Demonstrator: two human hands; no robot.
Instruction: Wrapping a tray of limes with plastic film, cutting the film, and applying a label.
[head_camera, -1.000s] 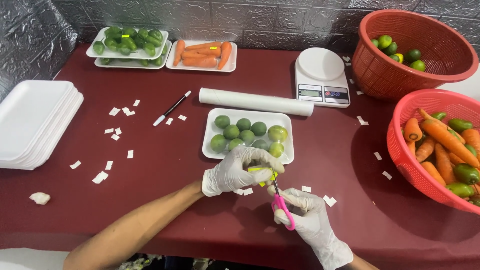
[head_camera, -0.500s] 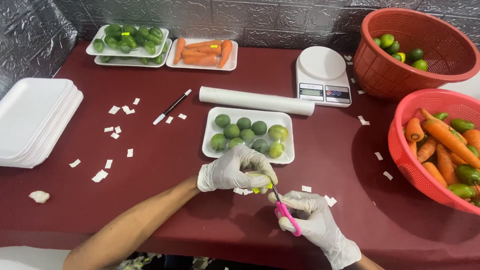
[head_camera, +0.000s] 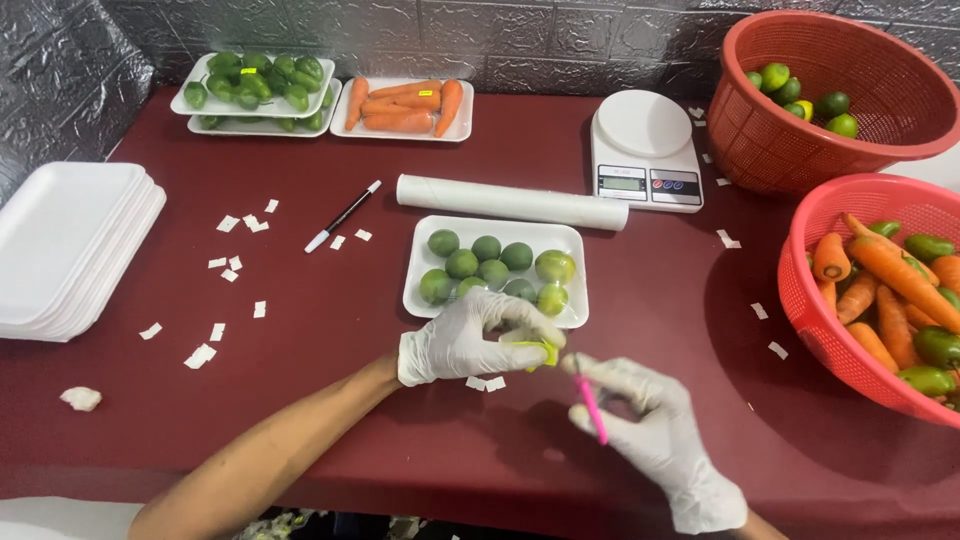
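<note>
The left hand (head_camera: 465, 340), in a white glove, comes in from the lower left with the bare forearm lying diagonally over the dark red tabletop (head_camera: 300, 400). Its fingers are curled and pinch a small yellow tape piece (head_camera: 545, 351) at the fingertips, just in front of the white foam tray of limes (head_camera: 495, 268). The yellow piece is short; its long axis goes roughly left to right, toward the other hand. Under this hand, two small white paper bits (head_camera: 484, 383) lie on the tabletop.

The right hand (head_camera: 650, 420), also gloved, comes from the lower right, with the palm turned down and the wrist low. Its fingers close around pink-handled scissors (head_camera: 590, 405). The scissors are thin, and their long axis runs from lower right to upper left, with the tip pointing up toward the yellow piece. Whether the blades touch it, I cannot tell. Both things are near the front edge, between the tray and the person.
</note>
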